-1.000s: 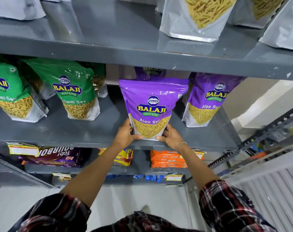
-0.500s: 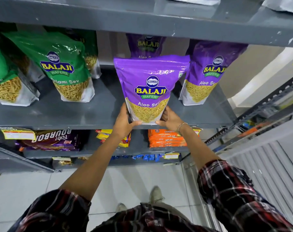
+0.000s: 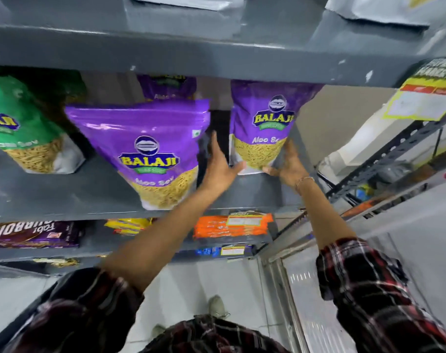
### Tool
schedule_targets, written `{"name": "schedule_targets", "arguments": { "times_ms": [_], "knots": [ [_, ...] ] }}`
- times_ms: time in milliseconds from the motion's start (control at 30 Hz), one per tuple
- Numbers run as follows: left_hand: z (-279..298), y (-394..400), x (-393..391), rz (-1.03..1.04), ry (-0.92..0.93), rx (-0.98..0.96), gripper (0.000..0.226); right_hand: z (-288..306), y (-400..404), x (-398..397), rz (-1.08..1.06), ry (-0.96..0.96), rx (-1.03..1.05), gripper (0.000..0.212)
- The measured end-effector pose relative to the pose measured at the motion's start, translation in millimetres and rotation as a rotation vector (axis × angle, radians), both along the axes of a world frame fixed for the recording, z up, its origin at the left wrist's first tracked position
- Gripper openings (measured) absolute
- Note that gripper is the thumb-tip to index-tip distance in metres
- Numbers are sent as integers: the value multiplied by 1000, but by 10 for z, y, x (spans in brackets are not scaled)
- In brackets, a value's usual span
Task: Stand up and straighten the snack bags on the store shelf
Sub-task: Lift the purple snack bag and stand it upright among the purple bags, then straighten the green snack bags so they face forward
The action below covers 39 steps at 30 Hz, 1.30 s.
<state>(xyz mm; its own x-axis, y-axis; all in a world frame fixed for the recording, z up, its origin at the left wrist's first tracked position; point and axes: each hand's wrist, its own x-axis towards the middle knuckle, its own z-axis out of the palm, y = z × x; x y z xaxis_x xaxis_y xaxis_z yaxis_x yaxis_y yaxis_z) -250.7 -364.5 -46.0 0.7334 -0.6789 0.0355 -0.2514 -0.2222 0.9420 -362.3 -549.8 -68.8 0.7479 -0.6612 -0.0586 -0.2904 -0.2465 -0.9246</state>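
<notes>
Both hands are on the right purple bag [image 3: 264, 128] here, which stands toward the right end of the middle shelf [image 3: 94, 192], a bit back from the front edge. The left hand [image 3: 218, 166] is along its left side with the thumb across the bottom front corner, and the right hand [image 3: 288, 165] presses the right side, fingers spread flat against it. So the grip is a two-handed squeeze around the bag's base, not a pinch, though the frame is blurry enough that I can't swear how firm it is

The front purple bag [image 3: 146, 149] sits just left of it, right at the front edge, upright and facing out, so that one looks sorted to me. There's another purple bag [image 3: 165, 85] behind it near the back, mostly hidden. The green bag [image 3: 20, 131] at the left end leans a bit, top tipped back, so I'd guess it needs attention

Progress-wise I'd call it partway: one purple bag done, one in hand, green side maybe left. The upper shelf [image 3: 216, 54] bags are cut off, can't judge those
</notes>
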Motion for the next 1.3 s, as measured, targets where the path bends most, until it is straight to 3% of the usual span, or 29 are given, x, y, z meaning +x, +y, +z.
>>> {"name": "schedule_targets", "arguments": {
  "times_ms": [67, 167, 300, 600, 1133, 1300],
  "knots": [
    [-12, -201, 147, -44, 45, 81, 100, 82, -119, 51, 110, 37, -72, 110],
    [-79, -316, 223, -103, 91, 72, 75, 142, -192, 102, 167, 6, 79, 96],
    [-320, -339, 301, -117, 133, 31, 78, 151, -167, 60, 130, -18, 210, 90],
    [-290, -61, -65, -124, 108, 79, 75, 155, 152, -389, 41, -58, 221, 79],
    [-252, 224, -521, -168, -20, 93, 52, 175, 471, -887, 22, -27, 163, 71],
    [-241, 257, -581, -194, -14, 74, 65, 135, 684, -965, 17, -136, 76, 90]
  ]
}}
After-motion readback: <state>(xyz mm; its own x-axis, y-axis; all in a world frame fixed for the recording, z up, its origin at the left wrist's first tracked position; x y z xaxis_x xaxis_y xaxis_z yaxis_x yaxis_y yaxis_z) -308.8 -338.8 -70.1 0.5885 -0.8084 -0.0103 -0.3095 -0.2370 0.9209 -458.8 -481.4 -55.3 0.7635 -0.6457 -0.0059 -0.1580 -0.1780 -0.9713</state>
